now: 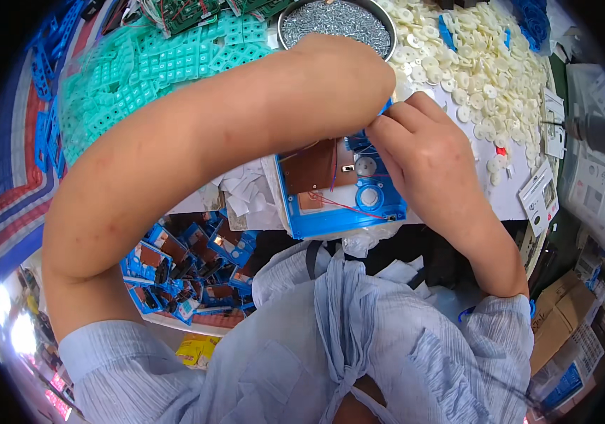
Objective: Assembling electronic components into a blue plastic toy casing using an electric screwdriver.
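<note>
In front of me lies an open blue plastic housing (316,227). Inside it are a brown circuit board (306,169), thin red wires and a round white disc (369,198) in a blue ring. My left arm reaches across above it, so my left hand (348,71) covers the housing's far part; its fingers are hidden. My right hand (429,152) is at the housing's far right corner, fingers curled and pressed together beside the left hand. Whatever is pinched there is out of sight.
Teal button pads (175,63) are heaped at the far left, beside a metal bowl of screws (334,21). Cream plastic wheels (479,63) cover the far right. Paper scraps (244,189) lie left of the housing. Several blue assemblies (189,261) are piled lower left.
</note>
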Tool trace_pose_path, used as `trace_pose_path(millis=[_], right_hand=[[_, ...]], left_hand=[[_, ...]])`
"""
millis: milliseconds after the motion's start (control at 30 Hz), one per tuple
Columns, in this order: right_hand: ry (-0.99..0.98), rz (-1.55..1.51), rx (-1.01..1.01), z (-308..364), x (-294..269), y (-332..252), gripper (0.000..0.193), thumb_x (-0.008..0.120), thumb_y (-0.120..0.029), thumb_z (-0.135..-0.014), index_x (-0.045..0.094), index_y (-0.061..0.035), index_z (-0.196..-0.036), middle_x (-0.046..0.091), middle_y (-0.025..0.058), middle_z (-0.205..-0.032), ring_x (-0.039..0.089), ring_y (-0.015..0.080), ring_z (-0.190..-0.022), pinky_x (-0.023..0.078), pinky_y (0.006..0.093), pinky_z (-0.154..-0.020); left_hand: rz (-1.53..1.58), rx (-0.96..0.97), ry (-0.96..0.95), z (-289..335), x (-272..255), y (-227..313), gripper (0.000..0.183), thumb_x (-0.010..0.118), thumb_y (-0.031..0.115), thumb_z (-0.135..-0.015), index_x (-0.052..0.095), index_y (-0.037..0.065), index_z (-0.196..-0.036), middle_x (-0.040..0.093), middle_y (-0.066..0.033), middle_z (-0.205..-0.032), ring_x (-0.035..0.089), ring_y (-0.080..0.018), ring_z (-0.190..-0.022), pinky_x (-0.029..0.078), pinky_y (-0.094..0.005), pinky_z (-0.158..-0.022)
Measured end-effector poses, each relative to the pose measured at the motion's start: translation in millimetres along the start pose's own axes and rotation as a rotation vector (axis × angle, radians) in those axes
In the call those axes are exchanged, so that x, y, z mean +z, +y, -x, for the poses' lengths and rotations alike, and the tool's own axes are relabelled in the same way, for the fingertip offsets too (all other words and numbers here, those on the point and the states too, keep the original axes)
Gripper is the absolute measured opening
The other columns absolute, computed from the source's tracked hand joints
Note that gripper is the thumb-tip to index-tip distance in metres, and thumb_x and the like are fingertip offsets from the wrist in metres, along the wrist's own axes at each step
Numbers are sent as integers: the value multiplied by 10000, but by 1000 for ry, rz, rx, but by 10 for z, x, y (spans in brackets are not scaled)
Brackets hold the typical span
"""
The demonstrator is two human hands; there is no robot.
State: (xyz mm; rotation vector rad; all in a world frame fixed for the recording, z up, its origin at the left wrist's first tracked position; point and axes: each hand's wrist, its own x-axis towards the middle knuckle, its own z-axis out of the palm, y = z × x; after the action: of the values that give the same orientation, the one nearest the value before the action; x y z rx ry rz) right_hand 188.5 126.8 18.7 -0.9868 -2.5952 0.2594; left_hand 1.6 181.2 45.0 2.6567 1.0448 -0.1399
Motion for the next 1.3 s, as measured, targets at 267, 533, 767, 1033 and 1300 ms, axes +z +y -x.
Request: trace_pose_path(millis=[267,533,767,1033,1300], right_hand=[[209,-124,-58,-65,263,111,156,758,-76,-753,682,-65,-889,645,78,-1013,573,298,-939,524,385,-780],[129,-363,104,-23,294,172,148,784,-81,-772,712,-52,-897,632,87,-1009,539,309,-983,477,402,-845],[47,-213,13,-78,199,137,150,780,-76,-750,734,-56,-891,640,81,-1005,566,301,-947,500,399,-826],[-92,-49,-181,8,-17,59,289,764,-83,-737,741,-33,-1021,658,87,-1074,599,295,-974,543,381,-792],[-106,-46,-226,4,-50,104,296,751,-103,-740,733,-38,-1028,650,78,-1057,601,284,-960,549,367,-791]], left_hand=[[189,-129,-197,-76,-67,-47,106,741,116,-744,755,12,-755,707,-209,-752,714,-374,-764,573,-442,-717],[177,-107,-153,-22,-42,-68,97,728,91,-730,753,2,-760,706,-223,-765,720,-374,-775,576,-445,-737],[186,-116,-149,-16,-42,-50,112,740,82,-710,764,-1,-780,711,-227,-785,723,-375,-788,580,-453,-737],[133,-125,-118,-4,39,-64,100,707,76,-726,754,0,-770,706,-231,-786,715,-384,-792,574,-466,-734],[122,-28,-89,99,77,-91,149,626,91,-780,719,-24,-774,699,-238,-800,702,-406,-794,563,-483,-750]])
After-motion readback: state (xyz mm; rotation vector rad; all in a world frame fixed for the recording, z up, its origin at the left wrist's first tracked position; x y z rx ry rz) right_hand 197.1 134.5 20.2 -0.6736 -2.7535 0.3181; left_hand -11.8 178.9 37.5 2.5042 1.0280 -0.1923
